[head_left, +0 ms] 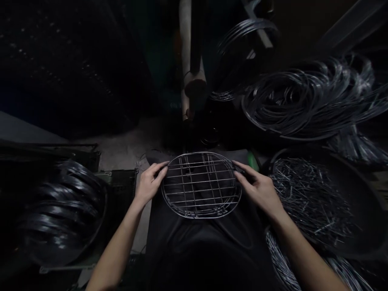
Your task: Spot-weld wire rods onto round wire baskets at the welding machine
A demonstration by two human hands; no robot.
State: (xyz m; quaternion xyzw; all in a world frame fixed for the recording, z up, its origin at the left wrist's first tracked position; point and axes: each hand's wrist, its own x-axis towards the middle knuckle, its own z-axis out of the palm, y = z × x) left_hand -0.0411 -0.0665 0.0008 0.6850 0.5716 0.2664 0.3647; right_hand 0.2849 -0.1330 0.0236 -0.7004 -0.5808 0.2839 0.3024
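Observation:
A round wire rack (200, 188) with crossing metal bars lies over my lap, level with my knees. More wire rings show beneath its near edge, so several racks may be stacked; I cannot tell how many. My left hand (150, 182) pinches the upper left of the rim between thumb and fingers. On the opposite side, my right hand (256, 184) grips the upper right of the rim or the end of a bar there. Dark cloth (200, 250) covers my legs under the rack.
At right stands a dark basin (363, 202) holding many short metal wire pieces (312, 198). Behind it, a wide container (263, 131) is heaped with wire rings (309, 97). Bundled rings (66, 206) sit at left. A pale vertical pipe (186, 52) rises ahead.

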